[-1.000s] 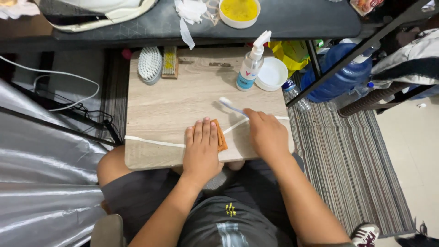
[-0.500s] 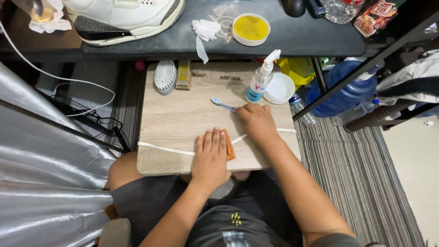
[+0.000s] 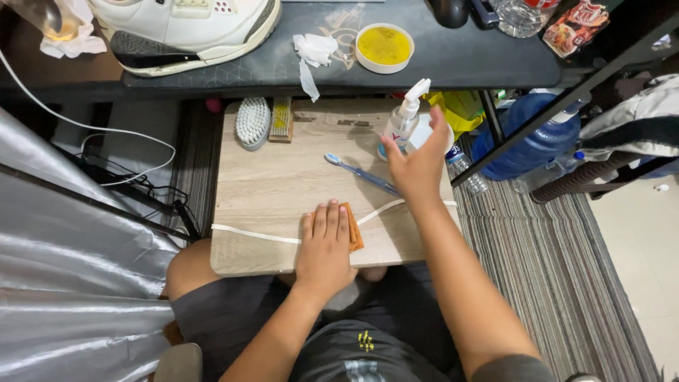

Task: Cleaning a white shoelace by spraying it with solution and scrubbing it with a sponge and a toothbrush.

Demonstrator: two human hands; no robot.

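The open fingers of the right hand (image 3: 419,161) are spread toward the spray bottle (image 3: 404,119), the blue toothbrush (image 3: 362,173) is pinned beneath its palm, while the left hand (image 3: 325,244) is pressed flat on an orange cloth (image 3: 353,227) and white shoelace (image 3: 254,234) on the wooden board (image 3: 283,177).

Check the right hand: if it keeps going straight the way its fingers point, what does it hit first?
Most likely the spray bottle. The right hand points up and away across the wooden board, fingertips level with the bottle's body and beside the white bowl. Whether the fingers already touch the bottle is unclear from this single view.
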